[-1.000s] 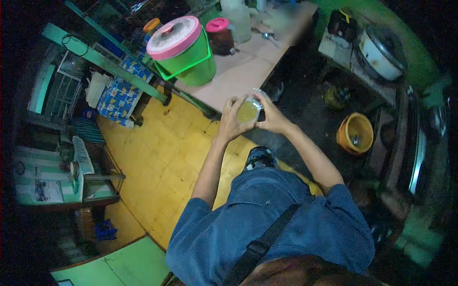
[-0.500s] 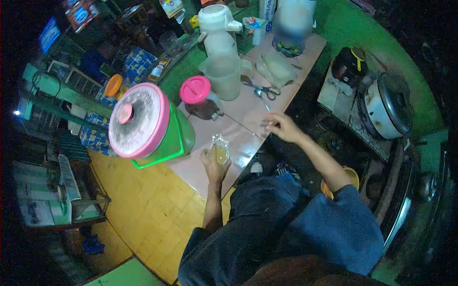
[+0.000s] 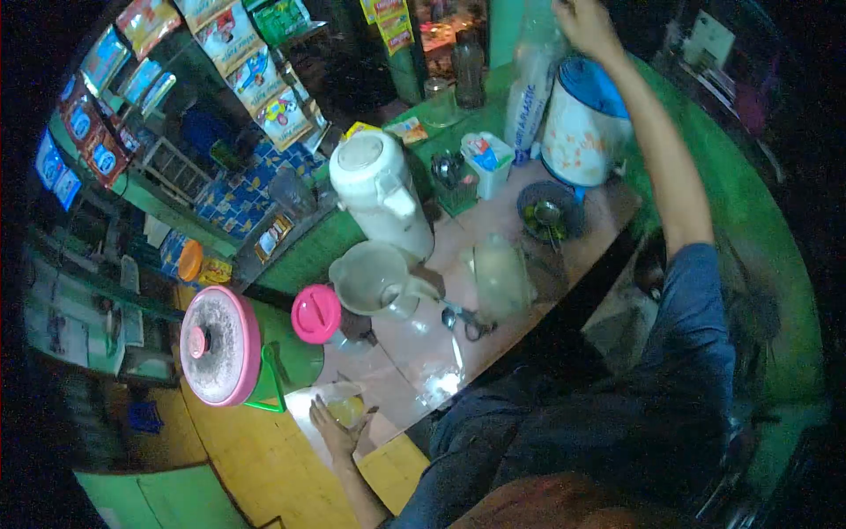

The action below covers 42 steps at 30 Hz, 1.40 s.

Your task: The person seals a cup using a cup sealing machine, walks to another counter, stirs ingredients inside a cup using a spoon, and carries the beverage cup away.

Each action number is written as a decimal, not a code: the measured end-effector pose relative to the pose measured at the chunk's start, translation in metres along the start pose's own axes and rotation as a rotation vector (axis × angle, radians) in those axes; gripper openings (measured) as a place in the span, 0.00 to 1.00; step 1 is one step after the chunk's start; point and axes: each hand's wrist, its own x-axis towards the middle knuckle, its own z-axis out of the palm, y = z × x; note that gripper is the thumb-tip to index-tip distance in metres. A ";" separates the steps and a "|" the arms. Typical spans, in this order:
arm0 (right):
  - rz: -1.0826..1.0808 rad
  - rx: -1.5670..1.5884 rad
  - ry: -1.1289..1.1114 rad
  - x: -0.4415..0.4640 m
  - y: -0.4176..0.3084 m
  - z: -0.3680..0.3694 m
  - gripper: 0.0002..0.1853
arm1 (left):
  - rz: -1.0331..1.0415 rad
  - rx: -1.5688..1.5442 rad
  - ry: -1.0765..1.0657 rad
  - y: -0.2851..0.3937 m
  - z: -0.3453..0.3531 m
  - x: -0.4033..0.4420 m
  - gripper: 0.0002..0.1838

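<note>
My left hand point(image 3: 333, 432) is wrapped round a clear cup point(image 3: 346, 409) of yellowish liquid, low over the near corner of the pink tabletop point(image 3: 397, 383). At the top edge of the view, my right hand point(image 3: 589, 31) is raised with curled fingers beside the upper end of a tall clear plastic packet point(image 3: 532, 106) with blue lettering. What those fingers hold is hard to make out. Close to the left hand stand a jar with a pink lid point(image 3: 317, 314) and a green cooler with a pink-rimmed lid point(image 3: 216, 346).
On the table are a translucent pitcher point(image 3: 372, 278), a white thermos jug point(image 3: 374, 189), scissors point(image 3: 480, 326), a spoon point(image 3: 454, 331), a clear bag point(image 3: 500, 278) and a dark bowl with a ladle point(image 3: 551, 212). A blue-lidded white container point(image 3: 582, 132) stands at the back. Sachets point(image 3: 256, 75) hang overhead.
My right hand has gone from above the table's near edge up to the plastic packet at the back. My left hand still holds the cup. The view has tilted up toward the back.
</note>
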 end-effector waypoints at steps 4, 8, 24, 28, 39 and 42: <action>0.199 -0.318 -0.369 0.143 0.137 0.066 0.15 | -0.179 0.086 0.028 0.073 -0.021 -0.007 0.64; 0.314 -0.184 -0.828 0.136 0.152 0.095 0.16 | -0.007 -0.023 0.283 0.164 -0.026 0.003 0.50; -0.499 -0.532 -1.213 0.055 0.144 0.127 0.39 | 0.507 -0.930 -0.064 0.517 0.056 0.278 0.29; -0.519 -0.341 -1.124 0.048 0.160 0.117 0.37 | 0.554 -0.837 0.249 0.593 0.141 0.381 0.46; -0.471 -0.142 -1.098 0.043 0.175 0.109 0.30 | 0.715 -0.915 0.179 0.648 0.147 0.419 0.55; -0.618 -0.103 -1.021 0.043 0.187 0.108 0.31 | 0.694 -0.957 0.190 0.648 0.154 0.420 0.55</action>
